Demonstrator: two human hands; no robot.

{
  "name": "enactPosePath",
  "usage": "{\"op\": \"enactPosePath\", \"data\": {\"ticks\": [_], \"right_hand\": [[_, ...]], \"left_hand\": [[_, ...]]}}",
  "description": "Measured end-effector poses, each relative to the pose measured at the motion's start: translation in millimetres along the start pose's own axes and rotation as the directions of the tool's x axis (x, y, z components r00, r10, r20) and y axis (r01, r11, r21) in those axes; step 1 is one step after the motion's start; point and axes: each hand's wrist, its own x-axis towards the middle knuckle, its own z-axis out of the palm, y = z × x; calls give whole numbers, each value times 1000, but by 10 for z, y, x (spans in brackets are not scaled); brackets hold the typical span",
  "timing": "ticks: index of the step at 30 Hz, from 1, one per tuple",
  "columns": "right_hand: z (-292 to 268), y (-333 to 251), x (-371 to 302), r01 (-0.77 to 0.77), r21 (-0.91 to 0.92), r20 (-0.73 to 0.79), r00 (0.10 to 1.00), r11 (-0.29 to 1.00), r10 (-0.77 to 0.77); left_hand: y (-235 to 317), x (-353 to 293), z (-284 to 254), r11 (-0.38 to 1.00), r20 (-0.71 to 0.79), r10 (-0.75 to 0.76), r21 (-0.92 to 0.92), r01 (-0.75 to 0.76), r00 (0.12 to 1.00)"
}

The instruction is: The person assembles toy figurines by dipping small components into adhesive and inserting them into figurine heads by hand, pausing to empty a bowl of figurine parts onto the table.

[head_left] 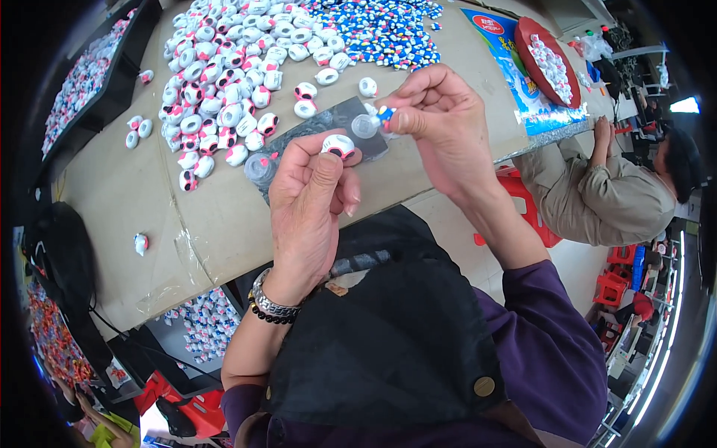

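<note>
Two bare hands are up close, just over the table. The left hand [305, 190] pinches a white piece [338, 145] between its thumb and fingers. That piece is round, smooth and shiny, with pink bits and a dark patch. The right hand [446, 116] has its thumb and finger closed on a tiny blue piece [386, 117] with some yellow and white on it. The two pieces are near each other but not touching.

Under the hands is a flat, dark, shiny sheet [299, 133]. A clear round thing [365, 125] sits on it. The table top [134, 209] is flat and tan, with shiny tape. Farther back is a big heap of white pieces [224, 67], fat and round. Touching it is a heap of small blue pieces [385, 33].

A gray tray [163, 337] below the table edge holds little blue and white pieces. A black box [119, 82] at the far left is full of white and pink ones. Far right, a round red tray [524, 52] has small white and pink pieces inside.
</note>
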Motion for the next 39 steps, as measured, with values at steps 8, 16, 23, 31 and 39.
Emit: {"op": "enactPosePath", "data": {"ticks": [8,16,23,31,39], "right_hand": [[91,14,-95,91,-111,83,993,990,-82],[113,-28,-192,129,-224,174,981,966,-90],[101,-19,-247,406,-411,352,896,816,-269],[299,-44,-190,511,-325,460,821,796,-339],[-661,240,740,477,-872,480,792,-108,-377]], "left_hand": [[-57,5,-3,974,77,144,167,-155,987],[-4,-55,-89,878,161,237,387,-282,958],[71,-144,-91,762,223,289,536,-365,931],[304,-406,-364,594,165,309,736,-326,937],[967,-619,-1576,194,-107,801,977,-85,589]]}}
